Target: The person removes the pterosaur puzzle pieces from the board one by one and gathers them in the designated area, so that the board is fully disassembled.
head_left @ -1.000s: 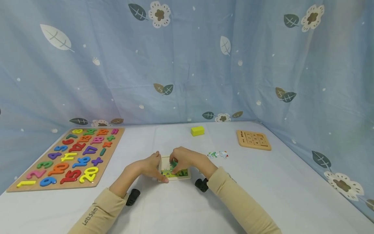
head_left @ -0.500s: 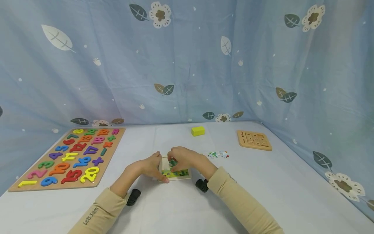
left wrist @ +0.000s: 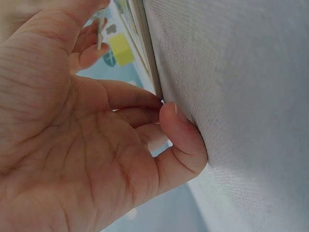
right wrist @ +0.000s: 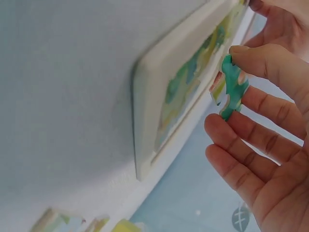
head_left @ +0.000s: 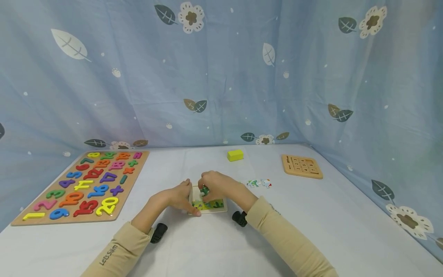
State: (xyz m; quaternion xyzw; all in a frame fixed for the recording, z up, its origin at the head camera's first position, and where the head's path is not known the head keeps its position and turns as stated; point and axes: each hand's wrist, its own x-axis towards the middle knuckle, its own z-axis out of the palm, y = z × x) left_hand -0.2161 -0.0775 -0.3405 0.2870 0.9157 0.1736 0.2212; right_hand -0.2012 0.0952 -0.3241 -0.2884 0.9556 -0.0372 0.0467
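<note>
Turned a little, and shifted slightly, since a second ago, the small green jigsaw piece (right wrist: 232,87) is pinched between thumb and fingertips of my right grip (head_left: 217,186). Meanwhile my left grip (head_left: 178,196) stays on the left side of the shallow pale-wood puzzle board (right wrist: 147,92), thumb at its near edge, probably to keep it from sliding on the white-covered desk (head_left: 200,250). I seem to hold the piece by its rim so that it can turn easily. It lies just beyond my palm, tilted above the board's left part; whether it touches, I cannot tell. Two loose flat puzzle pieces (head_left: 266,183) lie beyond my right wrist, nearer the desk's far edge, and a yellow rectangular block (head_left: 235,155) stands closer still to that edge.
</note>
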